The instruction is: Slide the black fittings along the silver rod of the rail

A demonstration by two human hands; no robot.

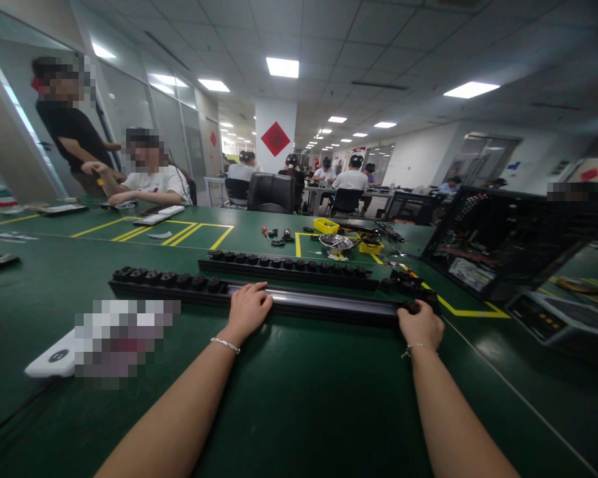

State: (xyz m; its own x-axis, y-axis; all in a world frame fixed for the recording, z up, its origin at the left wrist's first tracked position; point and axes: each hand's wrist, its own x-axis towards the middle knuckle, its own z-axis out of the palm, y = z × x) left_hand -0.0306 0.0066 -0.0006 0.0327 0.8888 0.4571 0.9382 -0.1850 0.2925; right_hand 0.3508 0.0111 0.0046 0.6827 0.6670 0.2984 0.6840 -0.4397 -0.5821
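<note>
A long black rail [329,305] lies across the green table before me, with a row of black round knob-like parts [168,280] along its left portion. The stretch to the right of them is a bare, shiny channel. My left hand [249,309] is closed over the rail just right of that row, its fingers bent across the top. At the rail's right end my right hand [422,325] is closed, pinching a small black round part partly hidden by the fingers. Behind lies a second black rail [289,271] lined with similar parts.
Beyond the rails are a metal bowl [335,242], a yellow tray [325,226] and small loose parts [278,234]. A pile of black parts [411,282] sits near my right hand. An open computer case [503,245] stands right; a white power bank [54,355] lies left. Co-workers sit beyond.
</note>
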